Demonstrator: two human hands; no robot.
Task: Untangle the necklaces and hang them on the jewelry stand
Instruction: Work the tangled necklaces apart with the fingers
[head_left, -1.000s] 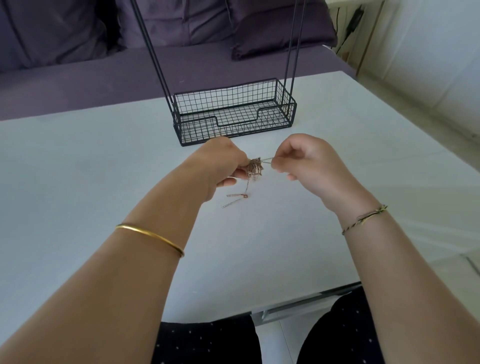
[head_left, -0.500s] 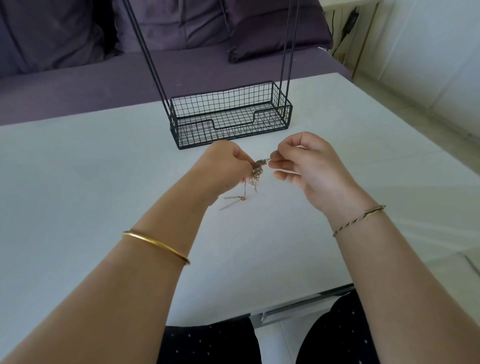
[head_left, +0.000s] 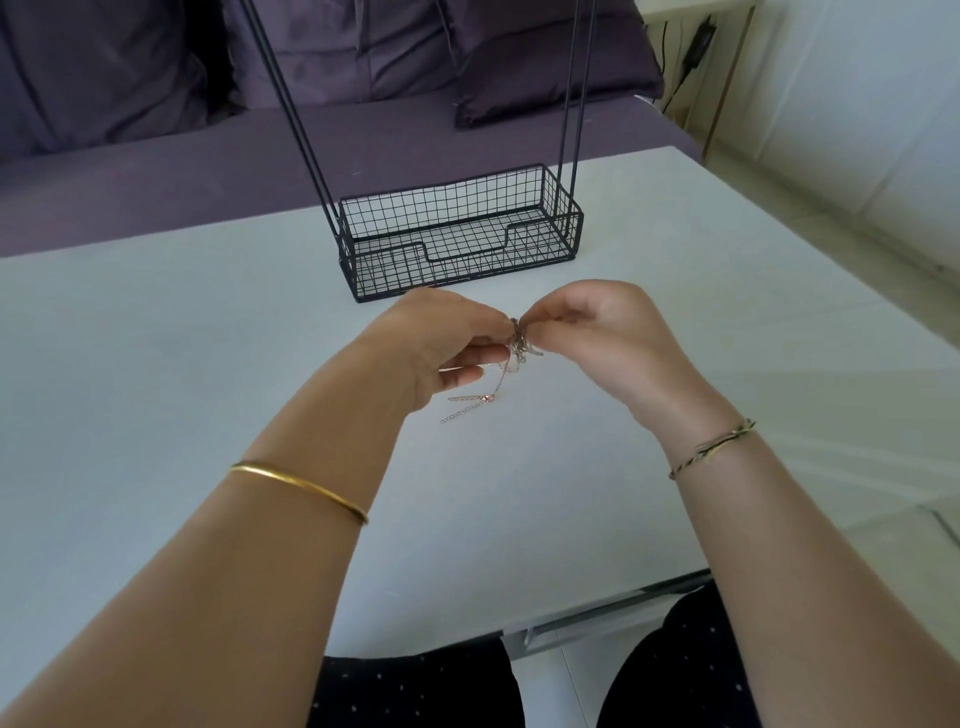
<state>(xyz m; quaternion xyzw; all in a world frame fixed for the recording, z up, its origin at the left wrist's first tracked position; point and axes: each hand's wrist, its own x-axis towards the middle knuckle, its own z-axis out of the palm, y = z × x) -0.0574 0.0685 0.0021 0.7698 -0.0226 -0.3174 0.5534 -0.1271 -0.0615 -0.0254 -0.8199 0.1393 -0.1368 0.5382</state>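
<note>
Necklaces (head_left: 519, 340): 1 tight clump of fine chain, held in the air just in front of the stand (head_left: 441, 210) and above the table (head_left: 156, 338). Left hand (head_left: 441, 343): thumb and forefinger pinch the clump's left side, with the other fingers loosely curled beneath. Right hand (head_left: 587, 332): fingertips pinch a strand at the clump's upper right, the rest curled. 1 tail (head_left: 485, 399) with a rose-gold clasp hangs from the clump, and its end lies on the table in front of the stand. Number of chains in the clump: cannot tell. Nothing hangs on the visible part of the uprights (head_left: 291, 104); the stand's top is out of frame. Judgement: early stage, no chain freed yet. Risks from here: (1) If both pinches pull apart on the same strand, the knot cinches tighter; the cause is pulling instead of loosening the core. (2) The chain looks very thin, so a sharp tug could snap a link or strain the clasp. (3) The tail hangs unsecured and could swing back through an opened loop, adding 1 more crossing. (4) The clump sits close to the stand's wire mesh, so drifting toward it could snag a loop or the clasp on a wire. (5) Either pinch could slip on so little metal, and the clump would drop to the table in front of the stand and any slack gained would collapse.
</note>
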